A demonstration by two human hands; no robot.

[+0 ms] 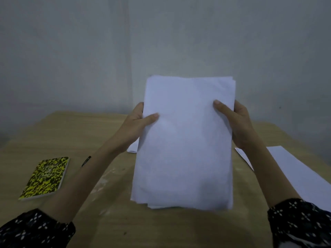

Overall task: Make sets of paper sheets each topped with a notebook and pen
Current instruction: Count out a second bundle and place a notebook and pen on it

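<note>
Head view: paper stack [184, 145] held upright above the worktop [111, 221], left hand [138, 122] and right hand [236, 122] grasping its side edges. Yellow-black notebook [45, 178] lies left; pen [86, 161] beside forearm; loose sheets [295, 174] right.

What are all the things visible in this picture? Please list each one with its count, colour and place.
stack of paper sheets: one, white, held up over the middle of the table by both hands
notebook: one, yellow and black speckled cover, lying flat on the table at the left
pen: one, dark, on the table just right of the notebook, partly hidden by the left forearm
loose paper sheets: count unclear, white, flat on the table at the right
paper behind the stack: only a white corner shows
table: one, light wood
wall: grey, behind the table
sleeves: two, dark with white pattern, bottom corners
left hand: grips the stack's left edge
right hand: grips the stack's right edge
</note>
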